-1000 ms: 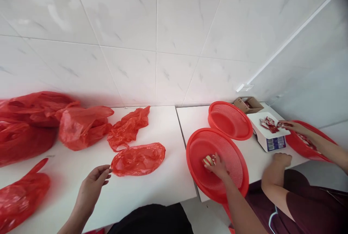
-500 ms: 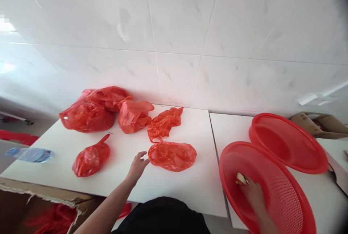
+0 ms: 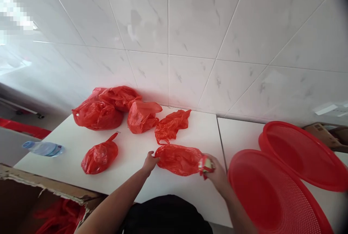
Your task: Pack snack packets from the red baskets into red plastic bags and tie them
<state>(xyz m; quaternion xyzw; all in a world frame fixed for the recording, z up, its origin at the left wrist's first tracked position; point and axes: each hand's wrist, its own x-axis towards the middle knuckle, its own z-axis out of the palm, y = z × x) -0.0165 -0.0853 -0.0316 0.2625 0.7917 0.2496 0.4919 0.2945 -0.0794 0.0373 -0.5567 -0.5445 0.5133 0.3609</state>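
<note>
1. Fingers of the left hand [image 3: 150, 161] pinch the left end of the flat red bag [image 3: 179, 159]; fingers of the right hand [image 3: 214, 170] are curled around a small packet [image 3: 206, 164] and hold it against the bag's right end — so both hands are closed, each on its own thing.

2. Head view, with the flat red bag as the landmark: it lies on the white table [image 3: 130, 154] straight ahead of the person, its long axis running left to right, from one hand to the other. The packet sits at its right tip, touching or just about touching the plastic; whether the bag's mouth is open there I cannot tell.

3. Just behind the bag lies a crumpled bag [image 3: 171, 125]. Farther back and to the left are fuller bags [image 3: 108, 109], and a knotted bag [image 3: 100, 154] is to the left.

4. Right of the bag, past the table seam, two red baskets [image 3: 272, 190] overlap — the near one is closest to the right hand.

5. Far left of the bag a water bottle [image 3: 43, 148] lies on its side.
</note>
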